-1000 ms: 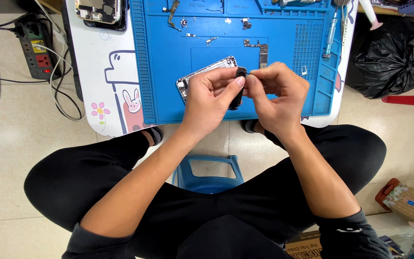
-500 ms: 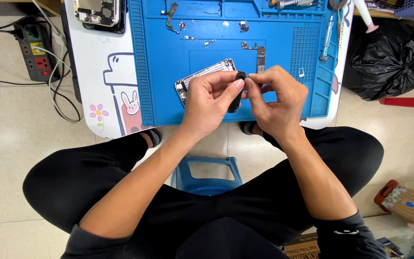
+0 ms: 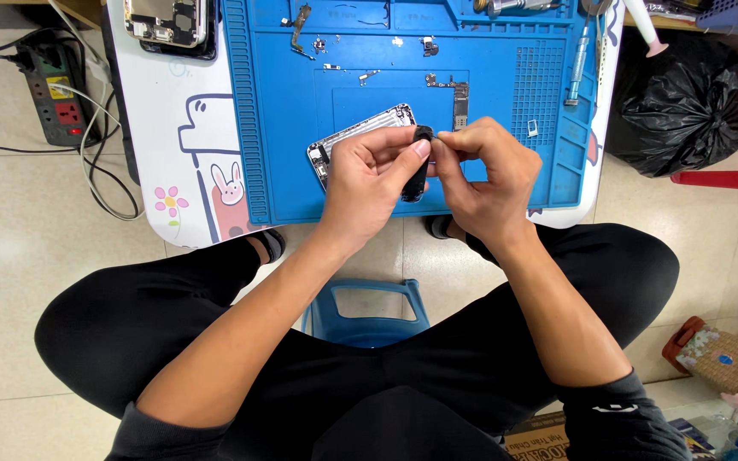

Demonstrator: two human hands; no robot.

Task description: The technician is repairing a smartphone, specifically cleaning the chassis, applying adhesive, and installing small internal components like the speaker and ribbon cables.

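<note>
just between both hands, black part

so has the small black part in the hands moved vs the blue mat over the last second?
No. The small black part stays pinched between both hands, over the blue mat's near edge beside the opened phone frame, same as before.

Two hands share one black part, one phone frame beneath them, one circuit board just beyond.

Phone frame lies on mat; bag right; power strip left
</note>
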